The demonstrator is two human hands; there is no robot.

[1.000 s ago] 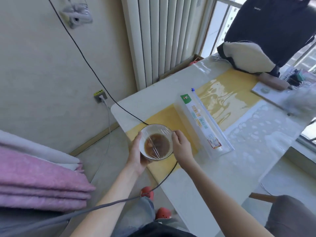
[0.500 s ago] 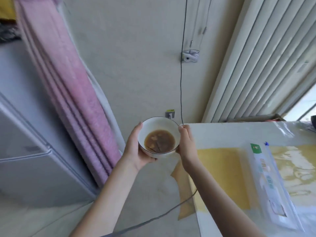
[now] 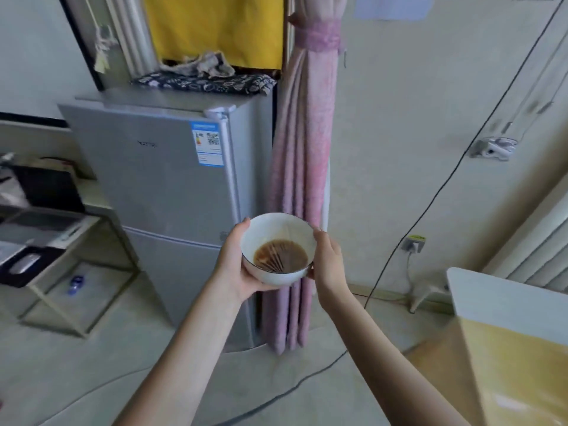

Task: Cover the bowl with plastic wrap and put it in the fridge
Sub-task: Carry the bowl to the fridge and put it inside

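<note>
A white bowl (image 3: 278, 249) with brown liquid in it hangs in the air at the middle of the view, with creased clear plastic wrap stretched over its top. My left hand (image 3: 235, 265) cups it from the left and below, thumb on the rim. My right hand (image 3: 327, 261) grips its right side. A silver two-door fridge (image 3: 166, 192) stands just behind and left of the bowl, both doors closed.
A pink curtain (image 3: 302, 167) hangs right of the fridge. Folded cloths (image 3: 206, 79) lie on the fridge top. A low shelf unit (image 3: 52, 238) stands at the left. The table corner (image 3: 498, 302) is at the right. A black cable (image 3: 430, 198) runs down the wall and across the floor.
Both hands lifted the bowl off the table and carried it left as my view turned. The fridge has come into full view behind the bowl; the wrap box is out of view.
</note>
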